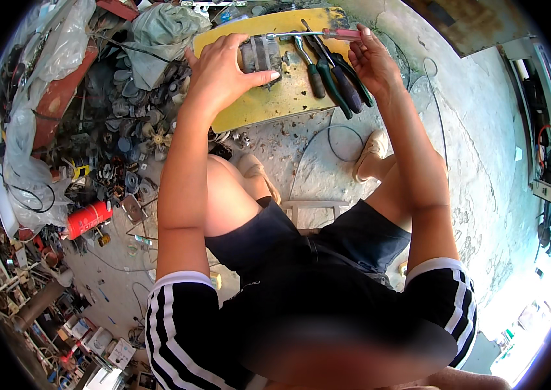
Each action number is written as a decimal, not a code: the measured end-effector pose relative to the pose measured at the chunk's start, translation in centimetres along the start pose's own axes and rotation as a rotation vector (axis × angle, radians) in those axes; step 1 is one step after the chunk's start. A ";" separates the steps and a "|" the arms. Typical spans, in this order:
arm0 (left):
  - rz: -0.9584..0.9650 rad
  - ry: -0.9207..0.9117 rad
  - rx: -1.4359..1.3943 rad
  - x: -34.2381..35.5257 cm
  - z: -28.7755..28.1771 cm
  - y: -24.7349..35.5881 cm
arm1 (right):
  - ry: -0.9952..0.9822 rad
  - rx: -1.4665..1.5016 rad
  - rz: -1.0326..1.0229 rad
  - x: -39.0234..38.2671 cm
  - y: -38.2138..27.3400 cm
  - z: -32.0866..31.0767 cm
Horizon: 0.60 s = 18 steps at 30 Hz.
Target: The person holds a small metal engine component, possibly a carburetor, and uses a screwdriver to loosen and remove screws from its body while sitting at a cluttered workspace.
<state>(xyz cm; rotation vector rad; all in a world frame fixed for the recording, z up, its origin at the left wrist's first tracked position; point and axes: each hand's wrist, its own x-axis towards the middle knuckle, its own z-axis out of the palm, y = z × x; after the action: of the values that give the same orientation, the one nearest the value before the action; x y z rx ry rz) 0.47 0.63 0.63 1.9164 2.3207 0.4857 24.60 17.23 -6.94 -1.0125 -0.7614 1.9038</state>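
My left hand (223,68) grips a small grey metal motor part (261,55) resting on a yellow board (269,101). My right hand (371,62) holds a screwdriver with a red handle (340,34); its metal shaft runs left to the top of the motor part. Beside the part, on the board, lie pliers and screwdrivers with dark green and black handles (334,75).
A heap of scrap metal, fan parts and plastic bags (113,123) fills the left side, with a red cylinder (88,219) on the floor. A cable (334,140) loops over the concrete floor. An opened appliance (545,130) stands at the right. My knees and a stool are below.
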 end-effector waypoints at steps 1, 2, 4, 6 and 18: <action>0.001 0.002 0.001 0.0 0.0 0.0 | 0.003 0.005 -0.015 0.0 0.0 0.0; -0.003 -0.002 0.003 0.0 0.0 0.0 | 0.007 0.009 -0.029 -0.1 0.0 0.1; -0.010 -0.010 0.008 0.0 -0.1 0.1 | -0.013 0.024 -0.040 0.1 0.2 -0.1; -0.008 -0.013 0.004 0.0 -0.2 0.2 | -0.062 0.045 -0.034 0.5 0.3 -0.5; -0.001 -0.015 -0.007 0.1 -0.2 0.0 | -0.036 -0.013 -0.062 0.2 0.3 -0.1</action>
<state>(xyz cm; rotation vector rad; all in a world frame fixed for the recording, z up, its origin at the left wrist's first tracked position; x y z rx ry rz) 0.44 0.68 0.80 1.9088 2.3077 0.4767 24.44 17.28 -7.32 -0.9537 -0.8179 1.8705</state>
